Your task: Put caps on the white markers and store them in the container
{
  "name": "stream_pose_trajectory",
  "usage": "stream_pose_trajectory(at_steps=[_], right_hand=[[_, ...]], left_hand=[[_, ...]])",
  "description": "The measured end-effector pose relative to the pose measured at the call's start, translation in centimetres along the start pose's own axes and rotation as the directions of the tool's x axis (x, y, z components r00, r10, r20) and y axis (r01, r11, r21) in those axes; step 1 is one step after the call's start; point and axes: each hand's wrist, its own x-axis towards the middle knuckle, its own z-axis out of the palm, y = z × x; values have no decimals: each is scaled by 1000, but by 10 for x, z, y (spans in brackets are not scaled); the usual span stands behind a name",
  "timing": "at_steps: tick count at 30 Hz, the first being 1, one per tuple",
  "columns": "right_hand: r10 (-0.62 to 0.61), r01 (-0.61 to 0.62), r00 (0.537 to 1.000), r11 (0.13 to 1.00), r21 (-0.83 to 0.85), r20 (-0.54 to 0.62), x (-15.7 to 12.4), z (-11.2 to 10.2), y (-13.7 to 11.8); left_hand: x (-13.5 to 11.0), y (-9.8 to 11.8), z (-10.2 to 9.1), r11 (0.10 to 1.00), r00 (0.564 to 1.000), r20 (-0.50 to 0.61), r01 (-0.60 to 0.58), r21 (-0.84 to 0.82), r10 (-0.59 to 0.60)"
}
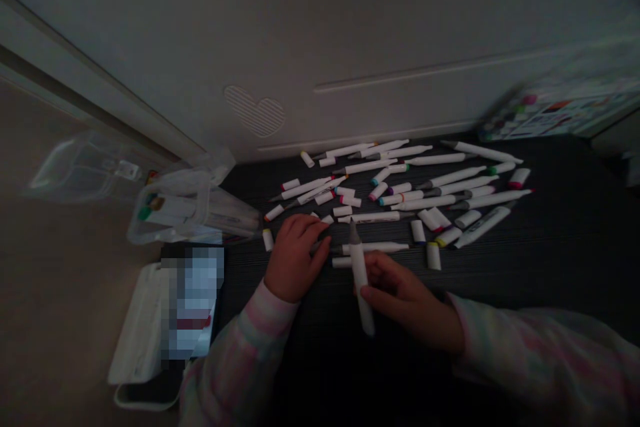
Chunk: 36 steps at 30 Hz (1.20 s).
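Observation:
My right hand (pixel 410 300) pinches a white marker (pixel 361 280) between thumb and fingers. It is uncapped and nearly upright, its grey tip end pointing away from me. My left hand (pixel 295 257) rests on the dark table with thumb and index finger apart, beside loose white caps (pixel 327 220). A small dark shape shows in the gap between them; I cannot tell what it is. Just beyond the held marker lie another uncapped marker (pixel 385 248) and a white cap (pixel 341 263), partly behind it. A cap with a yellow edge (pixel 433 257) stands to the right.
Several uncapped markers (pixel 450 177) and coloured-end caps are scattered toward the wall. At left are a clear plastic case (pixel 200 213) holding markers, its transparent lid (pixel 85 167), and a blurred-out phone (pixel 195 300) on a white case. A colourful printed package (pixel 555 110) leans at back right.

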Motion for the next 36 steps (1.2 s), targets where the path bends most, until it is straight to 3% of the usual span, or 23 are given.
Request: stream_pose_trajectory(at_steps=[36], right_hand=[[-9,9,1000,1000,-14,21,0,-1,3]], left_hand=[[-1,0,0,1000,1000,1,-1,5,1]])
